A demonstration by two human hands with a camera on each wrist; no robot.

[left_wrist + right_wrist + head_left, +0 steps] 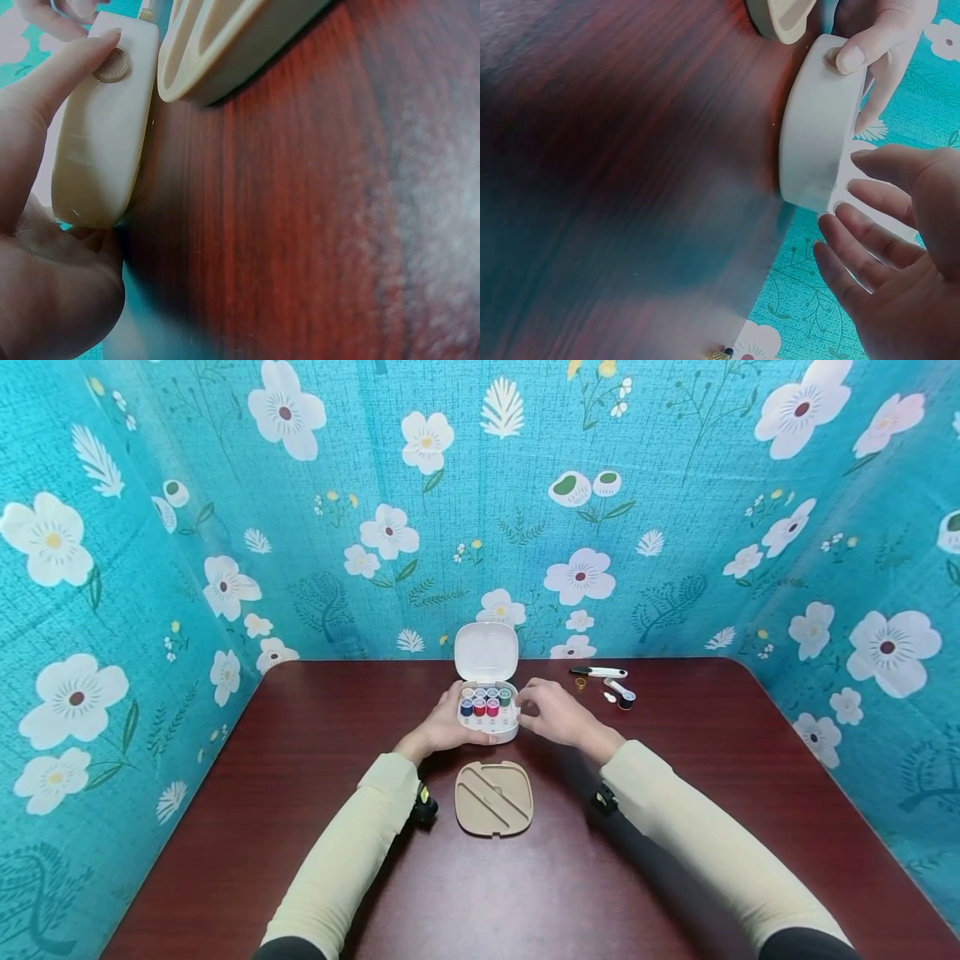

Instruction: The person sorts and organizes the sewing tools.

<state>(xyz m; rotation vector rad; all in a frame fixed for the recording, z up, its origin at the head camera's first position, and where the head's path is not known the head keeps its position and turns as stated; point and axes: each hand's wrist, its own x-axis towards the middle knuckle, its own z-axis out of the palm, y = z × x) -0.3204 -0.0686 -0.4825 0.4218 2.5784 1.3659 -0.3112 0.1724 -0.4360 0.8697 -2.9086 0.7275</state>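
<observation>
1. Head: a flowered blue cloth (390,485) backs the counter (570,893). The left hand (442,725) grips the box (506,737); at its right rim the right hand's (558,712) fingers are bent, but I cannot tell whether they pinch anything. Spools (480,707) stand between both hands' fingers; the tray (495,821) lies nearer the person. A knock from the right fingers could topple spools. No writing is readable.
2. Left wrist: the thumb lies against the button (112,67); pressing hard might tilt the box. No legible mark.
3. Right wrist: the wall hides what lies beyond the fingertips, so something small could drop unnoticed. No brand shows.
</observation>
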